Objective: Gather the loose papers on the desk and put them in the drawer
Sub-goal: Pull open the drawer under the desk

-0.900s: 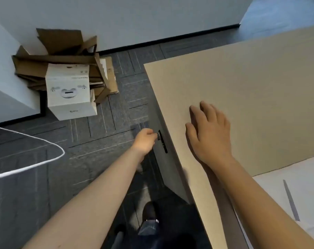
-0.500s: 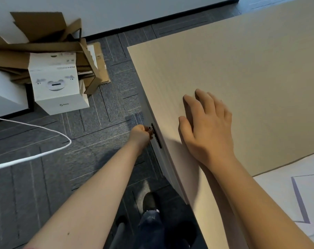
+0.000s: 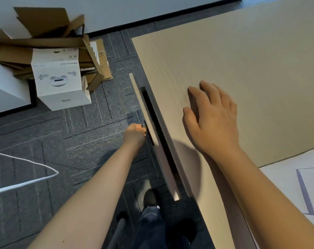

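Note:
My left hand (image 3: 134, 134) is closed around the small dark drawer handle (image 3: 145, 127) on the left side of the light wooden desk (image 3: 242, 60). The drawer (image 3: 149, 123) stands slightly pulled out, with a narrow dark gap between its front panel and the desk edge. My right hand (image 3: 211, 119) lies flat, palm down, fingers spread, on the desktop near that edge. White loose papers (image 3: 287, 184) lie on the desk at the lower right, one with a purple-edged sheet on top.
A white product box (image 3: 59, 81) leans on a pile of flattened cardboard (image 3: 43, 42) on the grey carpet at the far left by the wall. A white cable (image 3: 23, 182) loops across the floor at left. My shoe (image 3: 150, 197) and a dark pole are below the drawer.
The drawer was closed before and now stands slightly out, pulled leftward by my left hand. My right hand has stayed flat on the desktop.

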Demonstrator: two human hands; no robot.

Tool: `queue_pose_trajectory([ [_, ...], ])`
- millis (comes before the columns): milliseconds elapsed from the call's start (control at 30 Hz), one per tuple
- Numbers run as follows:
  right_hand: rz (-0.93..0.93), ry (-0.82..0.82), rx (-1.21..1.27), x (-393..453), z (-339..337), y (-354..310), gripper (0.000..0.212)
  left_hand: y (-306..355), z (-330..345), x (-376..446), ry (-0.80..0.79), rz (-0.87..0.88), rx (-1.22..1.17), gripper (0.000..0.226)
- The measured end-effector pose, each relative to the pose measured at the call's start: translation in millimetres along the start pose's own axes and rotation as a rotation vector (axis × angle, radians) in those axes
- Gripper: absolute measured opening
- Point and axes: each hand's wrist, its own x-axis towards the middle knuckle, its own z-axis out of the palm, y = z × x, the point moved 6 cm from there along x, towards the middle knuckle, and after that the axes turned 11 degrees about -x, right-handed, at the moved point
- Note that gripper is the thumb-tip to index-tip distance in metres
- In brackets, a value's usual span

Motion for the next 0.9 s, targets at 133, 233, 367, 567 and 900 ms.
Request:
queue_pose_trajectory([
  [133, -0.007, 0.008, -0.006, -2, -2, -1, 0.050, -4, -40, -19, 0.149, 0.001, -0.080, 0.019],
  [233, -0.001, 0.023, -0.011, -7, -5, -5, 0.049, -2, -54, -47, 0.243, 0.099, -0.031, 0.040],
  [367, -0.063, 0.038, 0.036, -25, -7, -18, 0.041, -10, -36, -77, 0.125, 0.232, 0.008, 0.058],
  [567, -0.110, 0.024, 0.049, -43, -5, -25, 0.037, -12, -32, -96, 0.065, 0.281, 0.229, 0.065],
  [900, -0.060, 0.038, 0.050, -51, 2, -34, 0.037, -22, -90, -100, 0.186, 0.281, 0.411, 0.075],
])
